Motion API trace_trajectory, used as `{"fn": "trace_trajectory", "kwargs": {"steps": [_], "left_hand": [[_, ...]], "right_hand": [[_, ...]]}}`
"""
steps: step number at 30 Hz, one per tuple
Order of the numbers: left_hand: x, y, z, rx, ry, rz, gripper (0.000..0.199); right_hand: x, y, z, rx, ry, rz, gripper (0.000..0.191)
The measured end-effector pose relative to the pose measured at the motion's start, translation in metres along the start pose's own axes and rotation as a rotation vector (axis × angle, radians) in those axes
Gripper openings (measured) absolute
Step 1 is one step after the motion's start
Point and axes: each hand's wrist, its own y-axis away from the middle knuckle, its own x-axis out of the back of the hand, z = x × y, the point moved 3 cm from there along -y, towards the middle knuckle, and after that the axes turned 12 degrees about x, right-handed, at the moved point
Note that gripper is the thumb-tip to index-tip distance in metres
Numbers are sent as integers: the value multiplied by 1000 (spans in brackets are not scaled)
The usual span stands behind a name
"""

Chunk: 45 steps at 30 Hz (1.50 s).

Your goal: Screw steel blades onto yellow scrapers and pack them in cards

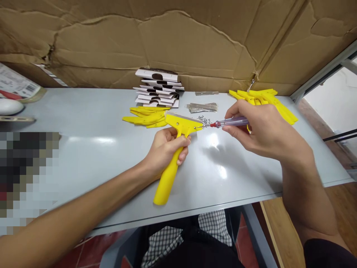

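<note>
My left hand (174, 147) is closed around the neck of a yellow scraper (166, 178), its wide head up and its handle slanting down toward me. A thin metal blade edge shows along the top of the head. In my right hand (259, 126) is a screwdriver (232, 121) with a clear purplish handle and a red collar. Its shaft points left, with the tip at the right end of the scraper head, by a screw hole. Small silver screws (205, 121) lie in a loose pile just behind the tip.
Behind the scraper are flat yellow parts (147, 116), a stack of folded white-and-black cards (157, 89) and metal blades (203, 107). More yellow scraper bodies (281, 106) lie at the back right. Cardboard (173, 41) lines the back of the grey table (92, 163). A white rounded object (11, 107) sits far left.
</note>
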Motion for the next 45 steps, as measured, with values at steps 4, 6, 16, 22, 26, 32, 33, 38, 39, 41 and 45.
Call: {"fn": "trace_trajectory", "kwargs": {"steps": [4, 6, 16, 22, 26, 32, 33, 38, 39, 41, 45], "left_hand": [[0, 0, 0, 3, 8, 14, 25], [0, -1, -1, 6, 12, 20, 25], [-3, -1, 0, -26, -75, 39, 22], [-4, 0, 1, -28, -84, 35, 22], [-2, -1, 0, -32, -52, 34, 23], [0, 3, 9, -91, -10, 82, 26], [0, 3, 10, -93, -7, 84, 26], [-1, 4, 12, -105, 5, 86, 27], [-1, 4, 11, -105, -1, 85, 27], [-1, 4, 9, -98, -23, 83, 25], [-1, 4, 7, -88, -50, 93, 23]], "right_hand": [[-3, -1, 1, -15, 108, -26, 25], [-5, -1, 0, 0, 157, -41, 35], [-4, -5, -4, -121, 159, -273, 64], [-4, -3, 0, -158, 47, -281, 59], [-5, -3, 3, -178, -32, -281, 57], [-6, -7, 5, -204, -54, -236, 52], [-6, -7, 4, -193, -52, -234, 52], [-6, -6, 5, -181, -50, -206, 54], [-7, -6, 6, -181, -49, -203, 55], [-8, -6, 6, -176, -47, -202, 56], [-9, -6, 7, -184, -53, -190, 56]]}}
